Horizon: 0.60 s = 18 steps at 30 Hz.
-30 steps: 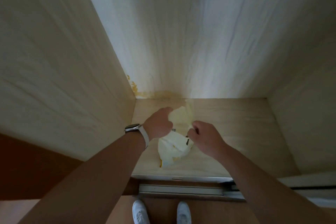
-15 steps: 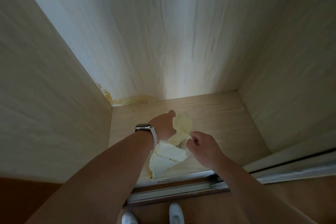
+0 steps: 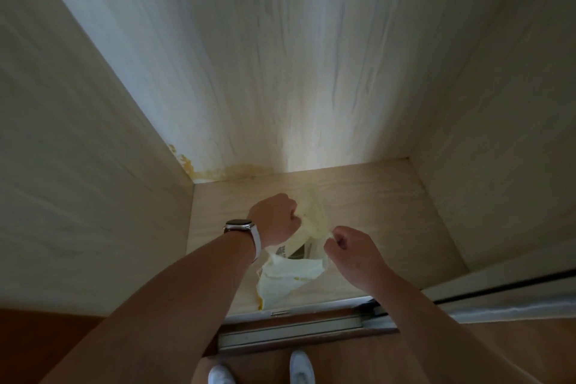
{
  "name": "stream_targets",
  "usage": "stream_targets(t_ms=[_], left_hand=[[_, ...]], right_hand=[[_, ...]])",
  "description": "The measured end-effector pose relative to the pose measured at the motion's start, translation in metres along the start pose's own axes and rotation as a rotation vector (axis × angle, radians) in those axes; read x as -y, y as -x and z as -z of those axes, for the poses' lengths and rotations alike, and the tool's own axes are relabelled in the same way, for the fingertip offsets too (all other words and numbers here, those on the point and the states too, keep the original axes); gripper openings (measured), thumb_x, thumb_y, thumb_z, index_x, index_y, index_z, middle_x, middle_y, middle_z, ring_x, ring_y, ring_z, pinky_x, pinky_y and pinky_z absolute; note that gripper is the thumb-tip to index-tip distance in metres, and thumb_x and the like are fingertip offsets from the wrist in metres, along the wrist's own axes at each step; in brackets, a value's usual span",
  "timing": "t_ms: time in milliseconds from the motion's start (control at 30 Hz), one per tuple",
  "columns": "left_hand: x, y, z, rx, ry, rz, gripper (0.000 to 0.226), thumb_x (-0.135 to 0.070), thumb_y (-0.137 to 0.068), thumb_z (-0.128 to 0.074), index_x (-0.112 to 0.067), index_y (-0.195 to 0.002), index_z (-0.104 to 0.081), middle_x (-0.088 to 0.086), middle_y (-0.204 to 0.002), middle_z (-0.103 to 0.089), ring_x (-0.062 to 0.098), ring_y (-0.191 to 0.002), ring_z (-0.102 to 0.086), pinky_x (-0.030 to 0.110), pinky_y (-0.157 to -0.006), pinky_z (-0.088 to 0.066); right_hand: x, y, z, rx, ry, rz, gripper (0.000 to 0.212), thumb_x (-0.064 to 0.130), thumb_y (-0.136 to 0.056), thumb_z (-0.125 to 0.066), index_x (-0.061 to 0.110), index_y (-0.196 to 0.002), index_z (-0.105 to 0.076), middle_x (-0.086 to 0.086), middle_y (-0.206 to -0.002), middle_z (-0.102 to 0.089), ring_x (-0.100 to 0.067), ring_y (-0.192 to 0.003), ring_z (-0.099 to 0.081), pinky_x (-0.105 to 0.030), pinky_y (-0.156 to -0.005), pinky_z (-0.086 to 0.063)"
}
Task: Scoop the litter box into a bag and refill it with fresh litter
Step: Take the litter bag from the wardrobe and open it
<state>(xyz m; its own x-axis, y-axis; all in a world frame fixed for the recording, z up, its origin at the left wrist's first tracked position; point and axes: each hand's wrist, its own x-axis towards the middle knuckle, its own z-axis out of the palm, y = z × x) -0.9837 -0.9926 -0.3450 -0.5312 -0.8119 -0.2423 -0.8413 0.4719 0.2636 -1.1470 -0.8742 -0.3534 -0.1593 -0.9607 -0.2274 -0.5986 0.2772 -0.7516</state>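
Note:
A pale yellow plastic bag (image 3: 288,276) with dark print hangs between my hands above the floor of a wooden closet. My left hand (image 3: 276,217), with a watch on its wrist, grips the bag's upper left edge. My right hand (image 3: 347,245) pinches the upper right edge, and the bag's top is pulled apart between them. The lower part of the bag hangs crumpled. No litter box or scoop is in view.
Light wood closet walls (image 3: 280,72) rise on three sides around a bare closet floor (image 3: 389,212). Yellowish stains (image 3: 218,171) mark the back left corner. A metal sliding-door track (image 3: 296,330) runs along the front edge. My white shoes (image 3: 300,366) stand on brown flooring below.
My hands have drawn a little apart and the bag's top has spread, showing dark print inside. The view has shifted slightly.

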Motion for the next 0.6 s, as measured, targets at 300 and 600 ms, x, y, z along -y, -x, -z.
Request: stream_targets(t_ms=[300, 600], left_hand=[[0.056, 0.055, 0.004, -0.144, 0.212, 0.191, 0.016, -0.008, -0.084, -0.047, -0.022, -0.092, -0.046, -0.002, -0.071, -0.050, 0.025, -0.064, -0.050, 0.029, -0.051, -0.031], [0.087, 0.080, -0.009, -0.171, 0.327, 0.249, 0.030, -0.005, -0.086, -0.049, -0.018, -0.110, -0.059, 0.000, -0.100, -0.047, 0.023, -0.081, -0.052, 0.029, -0.067, -0.041]], right_hand=[[0.029, -0.022, -0.019, 0.049, 0.031, 0.096, 0.031, 0.020, -0.086, -0.056, 0.014, -0.059, -0.040, 0.004, -0.054, -0.037, -0.007, -0.049, -0.033, -0.023, -0.048, -0.029], [0.048, -0.025, -0.043, 0.110, 0.047, 0.143, 0.030, 0.018, -0.084, -0.056, 0.015, -0.059, -0.040, 0.004, -0.053, -0.038, -0.006, -0.045, -0.034, -0.022, -0.046, -0.028]])
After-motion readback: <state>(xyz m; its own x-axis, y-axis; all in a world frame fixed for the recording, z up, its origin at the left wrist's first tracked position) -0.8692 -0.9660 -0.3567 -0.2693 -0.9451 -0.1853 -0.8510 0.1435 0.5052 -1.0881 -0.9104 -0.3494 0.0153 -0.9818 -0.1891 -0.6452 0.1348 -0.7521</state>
